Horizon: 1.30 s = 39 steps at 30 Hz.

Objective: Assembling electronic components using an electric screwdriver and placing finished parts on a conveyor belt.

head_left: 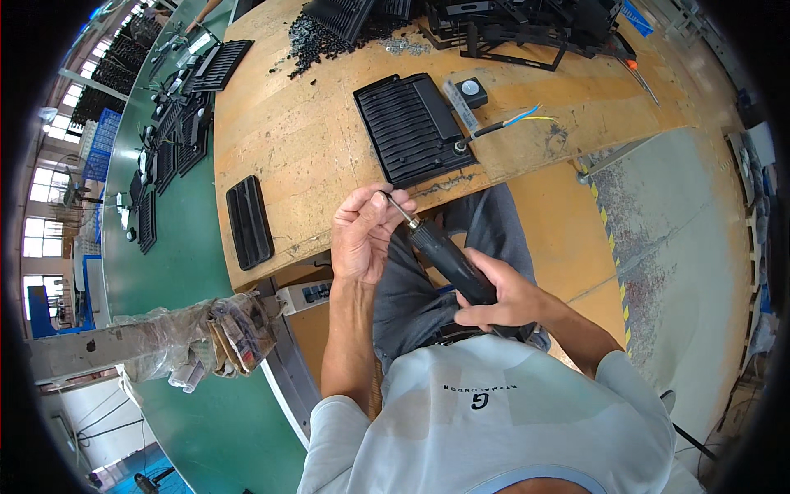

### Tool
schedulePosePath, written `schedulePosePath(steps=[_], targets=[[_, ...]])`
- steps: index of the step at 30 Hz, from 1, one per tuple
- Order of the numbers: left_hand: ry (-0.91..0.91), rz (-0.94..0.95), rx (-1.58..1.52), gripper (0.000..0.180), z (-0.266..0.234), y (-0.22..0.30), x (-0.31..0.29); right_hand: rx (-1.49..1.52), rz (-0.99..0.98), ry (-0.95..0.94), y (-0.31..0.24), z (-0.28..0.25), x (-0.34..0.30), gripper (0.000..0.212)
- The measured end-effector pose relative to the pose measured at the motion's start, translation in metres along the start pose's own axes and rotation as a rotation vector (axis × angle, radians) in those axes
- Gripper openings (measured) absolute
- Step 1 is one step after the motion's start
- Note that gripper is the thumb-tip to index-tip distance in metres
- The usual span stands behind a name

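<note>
The right hand point(510, 295) is gripping the black power screwdriver point(440, 251) while the left hand point(362, 230) is pinching its bit point(400, 207) near the tip, beside the floodlight housing point(403, 132) that is lying on the tabletop point(304, 148), so keeping the motor stopped is probably safest.

Your driver point(451, 257) has a matt, plastic-looking body and a shiny, smooth metal shaft point(400, 207). The ribbed housing point(399, 123) before you looks like matt, coated metal. Your bench point(304, 144) is worn, scuffed wood; the green surface point(197, 280) beside it shows a smooth sheen. Your shirt point(527, 412) is matt cloth, the wrap point(156, 354) crinkled, glossy plastic.
</note>
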<state>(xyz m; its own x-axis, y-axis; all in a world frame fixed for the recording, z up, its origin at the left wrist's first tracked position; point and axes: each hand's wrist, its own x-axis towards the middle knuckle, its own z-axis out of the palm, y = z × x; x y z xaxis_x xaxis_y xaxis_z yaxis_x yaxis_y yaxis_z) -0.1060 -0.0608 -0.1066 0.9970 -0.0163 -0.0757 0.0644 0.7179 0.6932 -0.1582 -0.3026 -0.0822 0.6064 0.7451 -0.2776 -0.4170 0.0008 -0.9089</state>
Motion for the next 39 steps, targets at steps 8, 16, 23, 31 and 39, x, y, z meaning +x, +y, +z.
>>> schedulePosePath(steps=[8,16,23,31,39], targets=[[-0.039,0.039,0.143,0.02,0.012,0.003,0.004,0.122,-0.094,-0.017,0.01,0.004,0.001,0.073],[-0.049,-0.064,0.005,0.02,0.015,0.0,-0.002,-0.407,-0.187,0.2,0.006,0.003,-0.001,0.082],[0.023,0.006,0.102,0.014,0.017,-0.012,-0.006,-0.635,-0.39,0.33,0.014,0.009,0.006,0.083],[-0.14,0.0,-0.113,0.018,0.036,-0.015,-0.001,-0.426,-0.114,0.257,0.004,0.013,0.004,0.083],[-0.092,0.047,0.262,0.029,0.052,-0.003,0.003,-0.539,-0.451,0.449,0.013,0.005,0.019,0.084]])
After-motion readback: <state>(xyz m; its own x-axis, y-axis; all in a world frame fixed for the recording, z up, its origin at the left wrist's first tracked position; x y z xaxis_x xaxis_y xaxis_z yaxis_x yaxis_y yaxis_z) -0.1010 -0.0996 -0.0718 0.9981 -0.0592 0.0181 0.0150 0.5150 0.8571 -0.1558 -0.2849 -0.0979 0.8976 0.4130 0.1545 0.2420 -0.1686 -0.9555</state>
